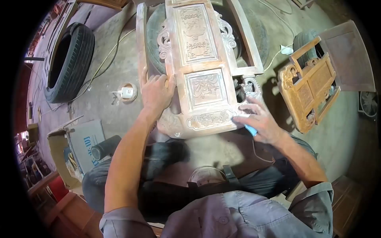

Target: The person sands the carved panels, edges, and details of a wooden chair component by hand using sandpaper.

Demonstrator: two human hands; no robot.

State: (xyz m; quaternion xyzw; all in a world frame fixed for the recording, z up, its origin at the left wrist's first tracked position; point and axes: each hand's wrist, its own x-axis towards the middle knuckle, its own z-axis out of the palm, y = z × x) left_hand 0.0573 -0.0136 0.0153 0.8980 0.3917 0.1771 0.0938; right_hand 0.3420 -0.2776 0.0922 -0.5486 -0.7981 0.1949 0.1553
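Note:
A pale, dusty carved wooden chair back [204, 65] stretches away in front of me, with relief panels and pierced scrollwork along its sides. My left hand [158, 93] is closed round its left side rail, thumb on the inner side. At the lower right corner, beside the carved bottom band, is my right hand [262, 121]. Its fingers are bent round a small blue object [251, 130], mostly hidden by the palm, so its exact kind is unclear. The fingertips touch the carved edge. A thin cord [260, 156] hangs below this hand.
Beneath the chair back lies a tire [156, 37]. Another tire [71, 63] stands at left, near a round container holding a white socket [127, 93]. A cardboard box [65, 158] and dark cylinder [105, 147] sit lower left. A varnished carved chair [307, 89] is at right; cables cross the floor.

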